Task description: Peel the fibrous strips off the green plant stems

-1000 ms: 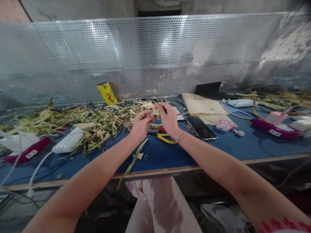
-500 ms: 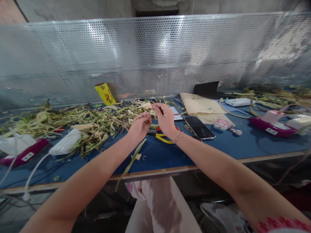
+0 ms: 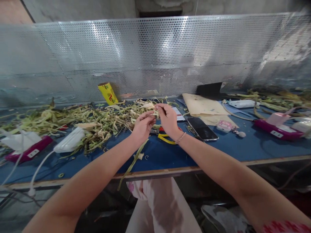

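My left hand (image 3: pixel 143 125) and my right hand (image 3: pixel 168 119) meet above the blue table, fingertips almost touching. Both are pinched closed around a small pale-green plant piece (image 3: pixel 155 113) between them; its exact shape is too small to make out. Just behind and to the left spreads a heap of dry green-yellow plant strips (image 3: pixel 109 118). Beneath my wrists lies a cutting tool with red and yellow handles (image 3: pixel 167 139), partly hidden by my right hand. One long green strip (image 3: pixel 133 161) hangs over the table's front edge.
A phone (image 3: pixel 202 128), a pink earbud case (image 3: pixel 224 126) and brown paper (image 3: pixel 204 105) lie to the right. On the left are a white power adapter (image 3: pixel 70 139) and a purple socket block (image 3: pixel 31 150). A perforated metal screen (image 3: pixel 150 51) stands behind, with a yellow packet (image 3: pixel 108 94) before it.
The view has shifted slightly, so everything sits a little further right. My hands stay together in the same place over the table, and the pale piece between the fingertips shows more clearly.
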{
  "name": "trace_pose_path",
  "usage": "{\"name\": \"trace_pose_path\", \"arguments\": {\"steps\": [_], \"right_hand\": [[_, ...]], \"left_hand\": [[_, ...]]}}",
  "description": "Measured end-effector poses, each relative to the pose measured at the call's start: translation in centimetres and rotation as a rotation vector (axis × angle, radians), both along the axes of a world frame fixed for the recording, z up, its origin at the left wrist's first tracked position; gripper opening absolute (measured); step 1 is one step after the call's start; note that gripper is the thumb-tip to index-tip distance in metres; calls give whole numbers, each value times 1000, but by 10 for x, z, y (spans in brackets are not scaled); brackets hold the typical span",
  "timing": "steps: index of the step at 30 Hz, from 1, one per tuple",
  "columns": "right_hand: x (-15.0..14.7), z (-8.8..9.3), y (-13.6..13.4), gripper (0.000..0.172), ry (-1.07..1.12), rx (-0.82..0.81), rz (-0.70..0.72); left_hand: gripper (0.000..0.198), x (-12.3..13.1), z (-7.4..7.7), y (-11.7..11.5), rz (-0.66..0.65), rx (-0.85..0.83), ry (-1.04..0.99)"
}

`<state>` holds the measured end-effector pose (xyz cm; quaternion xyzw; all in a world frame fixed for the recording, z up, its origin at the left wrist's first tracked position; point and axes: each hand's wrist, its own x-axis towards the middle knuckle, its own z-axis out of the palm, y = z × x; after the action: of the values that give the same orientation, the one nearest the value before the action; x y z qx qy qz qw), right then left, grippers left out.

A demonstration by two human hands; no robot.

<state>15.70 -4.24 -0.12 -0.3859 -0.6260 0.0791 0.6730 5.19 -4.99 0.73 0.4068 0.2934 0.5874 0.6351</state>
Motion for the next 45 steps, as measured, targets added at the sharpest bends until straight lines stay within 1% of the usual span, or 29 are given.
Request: {"name": "trace_pose_path", "arguments": {"steps": [9, 20, 28, 31, 36, 42, 45], "right_hand": [[0, -5, 5, 19, -53, 26, -42], [0, -6, 6, 19, -77, 18, -26], [-2, -5, 4, 19, -97, 14, -4], [-1, -4, 4, 19, -85, -10, 9], [-1, -5, 6, 20, -80, -20, 22], [-1, -5, 6, 19, -89, 1, 13], [-1, -5, 5, 18, -107, 15, 14]], "left_hand": [[15, 1, -2, 0, 4, 62, 0], [15, 1, -3, 0, -16, 102, 56], [25, 1, -5, 2, -32, 93, 46], [24, 1, -4, 1, -50, 82, 44], [23, 0, -3, -1, -73, 120, 63], [14, 0, -2, -1, -77, 134, 53], [20, 0, -1, -1, -59, 138, 67]]}}
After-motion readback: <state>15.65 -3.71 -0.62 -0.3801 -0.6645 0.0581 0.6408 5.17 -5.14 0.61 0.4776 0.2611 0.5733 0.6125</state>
